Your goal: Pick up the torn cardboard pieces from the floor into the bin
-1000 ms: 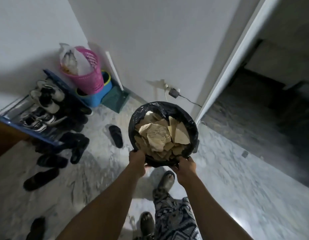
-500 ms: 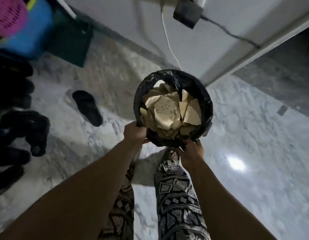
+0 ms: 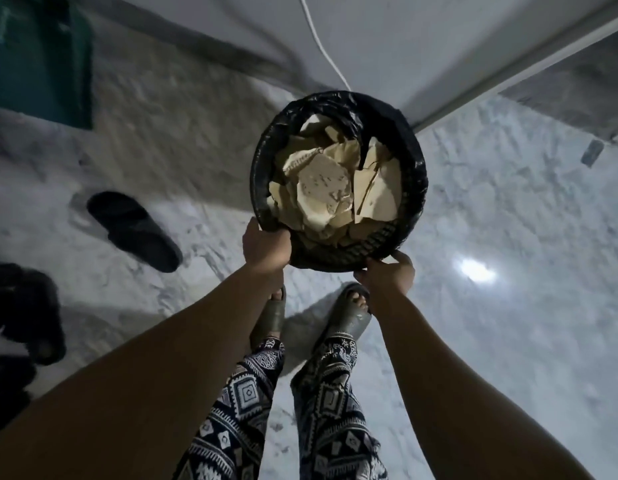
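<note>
While torn cardboard fills the round, plastic-lined bin, left hand and right hand grip its rim.

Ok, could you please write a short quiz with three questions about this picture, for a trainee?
1. True or false: the left hand and the right hand both grip the near rim of the bin.
2. What fills the bin? A) torn cardboard pieces B) shoes C) bottles
3. Fill in: the lone black slipper lies on the floor to the ____ of the bin, seen from the person.

Key: 1 true; 2 A; 3 left.
</note>
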